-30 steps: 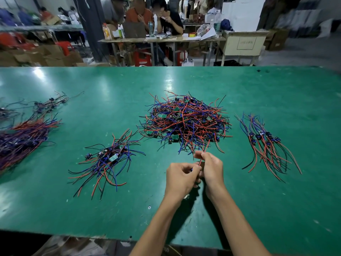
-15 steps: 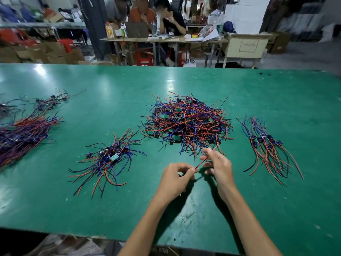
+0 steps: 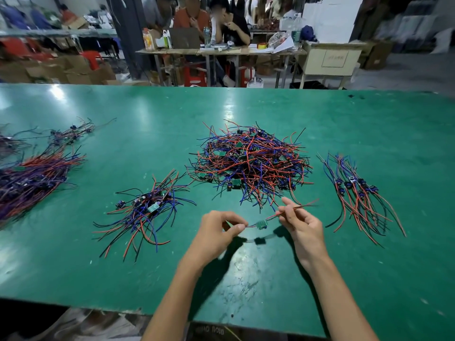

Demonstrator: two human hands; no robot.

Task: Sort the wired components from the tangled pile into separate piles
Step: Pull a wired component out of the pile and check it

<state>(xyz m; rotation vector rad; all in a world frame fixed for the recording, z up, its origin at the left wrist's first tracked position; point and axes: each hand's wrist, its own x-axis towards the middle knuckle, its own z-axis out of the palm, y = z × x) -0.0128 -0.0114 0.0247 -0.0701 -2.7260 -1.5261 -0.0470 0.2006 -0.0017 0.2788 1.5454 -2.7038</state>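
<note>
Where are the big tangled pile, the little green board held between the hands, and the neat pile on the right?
tangled pile (image 3: 248, 163): head view, middle of the heap.
green board (image 3: 262, 224): head view, its face, between the hands.
right pile (image 3: 357, 190): head view, wires by the blue parts.

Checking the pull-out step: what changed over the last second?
The left hand and right hand moved apart from a close pinch near the big tangled pile, stretching one component out; its small green board now hangs between them above the table. Both keep pinching its wires. The tangled pile, the left pile and the right pile look unchanged.
</note>
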